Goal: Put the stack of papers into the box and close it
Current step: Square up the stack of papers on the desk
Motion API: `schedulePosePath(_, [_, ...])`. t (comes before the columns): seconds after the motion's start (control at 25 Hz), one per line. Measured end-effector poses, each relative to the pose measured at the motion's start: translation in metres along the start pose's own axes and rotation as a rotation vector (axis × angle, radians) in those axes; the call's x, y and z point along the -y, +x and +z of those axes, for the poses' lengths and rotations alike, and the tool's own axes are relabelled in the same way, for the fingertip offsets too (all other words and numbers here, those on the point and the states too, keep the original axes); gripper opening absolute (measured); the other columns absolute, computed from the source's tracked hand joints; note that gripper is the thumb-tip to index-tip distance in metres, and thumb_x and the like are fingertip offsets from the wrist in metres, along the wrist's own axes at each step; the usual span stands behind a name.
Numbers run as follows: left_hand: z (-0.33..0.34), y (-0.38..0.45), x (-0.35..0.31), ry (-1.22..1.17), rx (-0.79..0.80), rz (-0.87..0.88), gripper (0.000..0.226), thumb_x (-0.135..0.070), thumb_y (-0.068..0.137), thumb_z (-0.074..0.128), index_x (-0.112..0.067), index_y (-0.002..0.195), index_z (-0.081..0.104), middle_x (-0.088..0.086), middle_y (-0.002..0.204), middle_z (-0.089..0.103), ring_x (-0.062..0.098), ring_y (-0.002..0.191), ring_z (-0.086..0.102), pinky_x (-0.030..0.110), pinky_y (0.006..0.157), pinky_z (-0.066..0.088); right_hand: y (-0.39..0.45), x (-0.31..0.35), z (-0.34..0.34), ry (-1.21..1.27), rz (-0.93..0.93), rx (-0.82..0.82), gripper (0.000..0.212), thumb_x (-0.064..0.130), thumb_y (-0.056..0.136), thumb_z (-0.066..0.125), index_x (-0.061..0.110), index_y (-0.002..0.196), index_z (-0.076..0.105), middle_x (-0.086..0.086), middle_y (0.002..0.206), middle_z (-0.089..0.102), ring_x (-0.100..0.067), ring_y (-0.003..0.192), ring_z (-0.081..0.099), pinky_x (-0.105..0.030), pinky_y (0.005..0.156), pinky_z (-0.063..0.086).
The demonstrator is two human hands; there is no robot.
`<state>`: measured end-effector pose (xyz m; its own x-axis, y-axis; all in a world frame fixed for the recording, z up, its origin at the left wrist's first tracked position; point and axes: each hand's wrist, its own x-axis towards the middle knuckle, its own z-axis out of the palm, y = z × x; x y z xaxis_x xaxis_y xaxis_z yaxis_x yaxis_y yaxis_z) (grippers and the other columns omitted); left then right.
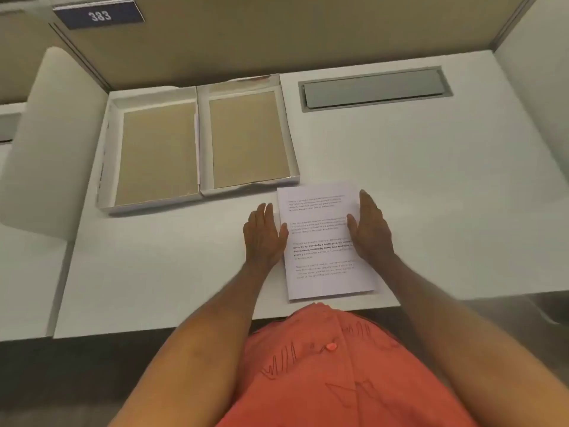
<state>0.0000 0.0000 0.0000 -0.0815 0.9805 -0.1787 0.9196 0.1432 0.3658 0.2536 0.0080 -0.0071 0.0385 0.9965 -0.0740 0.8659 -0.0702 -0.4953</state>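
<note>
A stack of printed white papers (pixel 320 241) lies flat on the white desk (pixel 431 195), near its front edge. My left hand (pixel 264 232) rests flat against the stack's left edge, fingers together and pointing away from me. My right hand (pixel 369 229) lies along the stack's right edge, partly over the top sheet. Neither hand grips anything. The box (pixel 197 143) lies open at the back left: two shallow white trays side by side with brown cardboard floors, joined along the middle. Both halves are empty.
A grey cable hatch (pixel 375 87) is set into the desk at the back right. A beige partition (pixel 277 32) stands behind the desk. A white side panel (pixel 52 143) borders the left. My orange shirt (pixel 338 365) fills the lower frame.
</note>
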Motion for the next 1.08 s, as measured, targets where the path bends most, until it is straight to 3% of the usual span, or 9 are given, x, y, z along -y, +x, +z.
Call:
schedulePosePath(0.16, [0.015,-0.001,-0.002,-0.204,0.092,-0.212,0.050,-0.045,0.101,0.055,-0.010,0.136,0.053,0.011,0.140,0.051,0.032,0.131,0.046,0.045,0.104,0.042,-0.013,0.001,0.010,0.182,0.196,-0.064,0.066,0.023,0.106,0.052,0.005,0.164,0.025,-0.017,0.158,0.045,-0.036,0.143,0.044,-0.051,0.114,0.044])
schedulePosePath(0.32, [0.019,0.007,-0.013,-0.281,0.139,-0.317,0.046,-0.048,0.095,0.063,-0.009,0.119,0.055,0.009,0.123,0.064,0.032,0.117,0.059,0.041,0.087,0.048,-0.003,0.004,0.014,0.291,0.412,0.006,0.062,0.024,0.102,0.056,0.006,0.158,0.035,-0.015,0.148,0.052,-0.035,0.141,0.043,-0.047,0.113,0.040])
schedulePosePath(0.52, [0.017,0.026,-0.020,-0.259,0.244,-0.430,0.052,-0.046,0.086,0.074,-0.007,0.117,0.060,0.012,0.121,0.070,0.036,0.110,0.068,0.039,0.083,0.055,0.019,0.009,0.018,0.286,0.593,0.069,0.057,0.031,0.095,0.065,0.003,0.142,0.051,-0.019,0.144,0.051,-0.039,0.138,0.044,-0.046,0.110,0.042])
schedulePosePath(0.64, [0.014,0.033,-0.020,-0.255,0.277,-0.440,0.048,-0.045,0.083,0.078,-0.009,0.111,0.064,0.010,0.118,0.072,0.035,0.107,0.070,0.034,0.075,0.052,0.029,0.011,0.019,0.284,0.685,0.095,0.068,0.043,0.090,0.073,0.001,0.139,0.050,-0.019,0.144,0.053,-0.039,0.139,0.045,-0.047,0.110,0.044])
schedulePosePath(0.84, [0.013,0.035,-0.023,-0.226,0.296,-0.443,0.048,-0.046,0.083,0.079,-0.010,0.112,0.065,0.010,0.120,0.072,0.034,0.108,0.071,0.034,0.076,0.052,0.042,0.018,0.013,0.226,0.764,0.190,0.088,0.058,0.080,0.078,0.002,0.141,0.047,-0.018,0.145,0.050,-0.037,0.141,0.043,-0.047,0.110,0.046])
schedulePosePath(1.08, [0.014,0.036,-0.022,-0.225,0.299,-0.447,0.049,-0.046,0.083,0.080,-0.010,0.113,0.066,0.010,0.121,0.073,0.034,0.109,0.071,0.033,0.073,0.048,0.043,0.016,0.004,0.300,0.777,0.243,0.088,0.053,0.081,0.082,0.003,0.145,0.046,-0.016,0.150,0.041,-0.038,0.136,0.050,-0.049,0.109,0.051])
